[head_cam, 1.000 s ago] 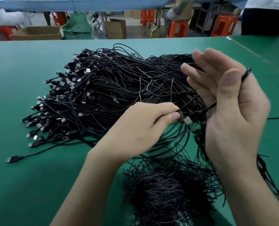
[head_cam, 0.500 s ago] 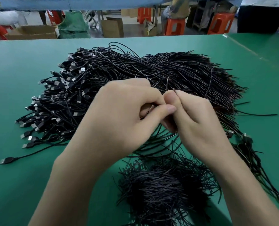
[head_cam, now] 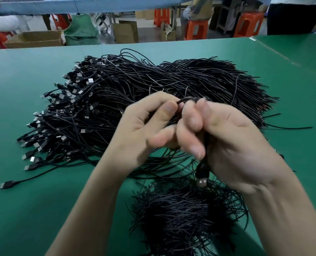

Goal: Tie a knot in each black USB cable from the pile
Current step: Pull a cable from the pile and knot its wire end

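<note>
On a green table (head_cam: pixel 24 200), above the pile (head_cam: pixel 153 85) of black USB cables, the left hand (head_cam: pixel 144 137) pinches one cable (head_cam: pixel 188 99) between thumb and forefinger. The right hand (head_cam: pixel 236 145) curls its fingers round the same cable, whose plug (head_cam: pixel 201 179) dangles beneath.

No readable text, brand, number or sign anywhere. Small white tag (head_cam: pixel 90 80) among the plugs of the cable pile (head_cam: pixel 153 85): marks too small and blurred to make out. Cardboard boxes (head_cam: pixel 125 33) behind the table: nothing legible.
</note>
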Available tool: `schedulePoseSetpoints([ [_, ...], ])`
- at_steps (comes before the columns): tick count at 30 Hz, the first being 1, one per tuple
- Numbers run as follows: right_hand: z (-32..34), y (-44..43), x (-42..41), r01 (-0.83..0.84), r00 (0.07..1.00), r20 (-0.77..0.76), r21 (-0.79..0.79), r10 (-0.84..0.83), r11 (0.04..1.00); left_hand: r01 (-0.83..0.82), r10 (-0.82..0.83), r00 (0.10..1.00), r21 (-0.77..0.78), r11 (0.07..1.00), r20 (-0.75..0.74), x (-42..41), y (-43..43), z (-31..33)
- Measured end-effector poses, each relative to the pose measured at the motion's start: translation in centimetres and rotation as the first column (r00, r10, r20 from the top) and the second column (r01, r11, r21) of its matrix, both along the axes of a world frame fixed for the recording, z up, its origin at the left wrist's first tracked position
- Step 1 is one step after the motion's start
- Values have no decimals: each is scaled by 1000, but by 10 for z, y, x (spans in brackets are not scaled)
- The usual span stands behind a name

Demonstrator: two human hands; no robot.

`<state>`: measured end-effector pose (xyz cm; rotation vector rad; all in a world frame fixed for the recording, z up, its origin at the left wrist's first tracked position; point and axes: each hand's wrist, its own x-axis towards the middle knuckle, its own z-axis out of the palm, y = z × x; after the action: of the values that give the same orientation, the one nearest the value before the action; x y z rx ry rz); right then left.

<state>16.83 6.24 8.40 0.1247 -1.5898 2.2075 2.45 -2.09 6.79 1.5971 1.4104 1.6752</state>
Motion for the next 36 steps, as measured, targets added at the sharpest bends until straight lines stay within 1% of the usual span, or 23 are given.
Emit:
schedulePoseSetpoints([
  [2,2,-2,-5,101,993,-47,-135,-108,986,29,-29,999,-17,999,-15,4,6,-10],
  [5,4,-2,-8,194,973,-58,-316,-224,929,-81,65,975,-70,994,-212,4,14,-22],
  [7,5,1,-6,215,963,-78,-355,-258,910,-121,80,952,-124,985,-296,1,15,-29],
  [9,7,6,-3,234,950,-119,-341,-289,910,-153,85,942,-192,969,-324,0,14,-32],
  [10,7,9,-1,273,936,-135,-303,-324,913,-157,75,938,-222,962,-339,1,13,-31],
  [12,7,18,4,444,872,-155,-148,-464,884,-153,40,916,-255,955,-400,4,10,-24],
  [15,5,29,8,661,739,-221,59,-636,748,-186,50,841,-201,962,-539,7,0,-4],
  [18,1,30,8,733,681,-264,242,-683,636,-200,54,800,-180,963,-598,10,-9,13],
  [19,-2,29,7,752,649,-280,377,-708,540,-207,62,784,-167,964,-618,10,-11,16],
  [20,-6,27,6,740,610,-302,547,-733,390,-217,88,772,-131,967,-630,10,-13,19],
  [21,-10,24,4,673,586,-324,705,-742,224,-226,130,765,-74,971,-630,8,-16,23],
  [22,-14,21,3,576,587,-326,811,-741,100,-234,177,763,-11,972,-622,5,-19,27],
  [23,-17,19,1,494,608,-284,866,-741,74,-240,217,764,45,970,-608,0,-21,30],
  [24,-18,18,1,443,645,-204,885,-737,142,-248,252,767,89,965,-590,-6,-24,31],
  [25,-18,17,0,414,695,-95,863,-713,289,-259,278,774,116,959,-569,-11,-25,32],
  [26,-17,16,0,383,760,23,792,-650,475,-272,296,786,126,954,-543,-16,-26,31],
  [27,-15,14,0,320,830,126,690,-543,649,-284,308,803,127,950,-510,-20,-26,28],
  [28,-13,12,0,226,891,201,582,-408,781,-292,315,828,123,949,-465,-21,-24,25],
  [29,-12,9,-1,127,932,242,485,-272,866,-295,317,857,119,948,-405,-22,-22,22],
  [31,-12,5,-3,-6,973,217,345,-73,939,-286,305,911,105,952,-277,-20,-17,15],
  [32,-12,3,-5,-20,984,174,285,-31,958,-277,291,929,93,956,-228,-18,-13,11],
  [34,-10,0,-8,33,997,68,147,-44,989,-237,242,957,51,970,-159,-9,-4,4],
  [36,-7,-2,-10,122,992,-38,3,-122,992,-181,179,980,-11,983,-83,2,6,-4],
])
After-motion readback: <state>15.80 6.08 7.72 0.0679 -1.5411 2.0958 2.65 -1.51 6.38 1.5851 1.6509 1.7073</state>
